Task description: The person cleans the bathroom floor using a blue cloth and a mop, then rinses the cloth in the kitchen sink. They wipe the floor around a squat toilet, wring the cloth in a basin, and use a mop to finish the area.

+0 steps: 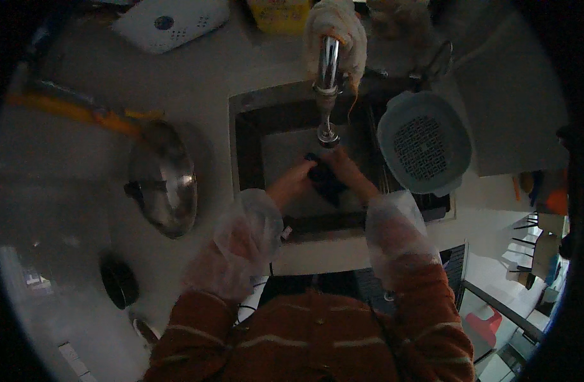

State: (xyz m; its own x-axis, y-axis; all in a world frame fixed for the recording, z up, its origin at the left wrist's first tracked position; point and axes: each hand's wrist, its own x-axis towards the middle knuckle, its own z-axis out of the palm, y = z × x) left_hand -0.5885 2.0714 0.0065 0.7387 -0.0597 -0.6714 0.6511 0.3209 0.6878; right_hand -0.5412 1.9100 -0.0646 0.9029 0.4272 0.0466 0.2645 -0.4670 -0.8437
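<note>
Over the sink [292, 143], my left hand [294, 179] and my right hand [347, 167] both grip a dark cloth [327, 184], which hangs down between them. The right hand is just below the spout of the chrome faucet [328, 110]; whether water runs is too dim to tell. My left fingers close on the cloth's upper left part, near a small dark end. Clear plastic sleeve covers [253, 229] wrap both forearms above the wrists. The fingertips are partly hidden by the cloth and the low light.
A grey-green drain basket [421, 143] sits over the sink's right side. On the left counter stands a metal pot lid [170, 186]. A pale cloth [339, 24] drapes over the faucet's base. Behind are a white perforated plastic item [172, 24] and a yellow container [280, 14].
</note>
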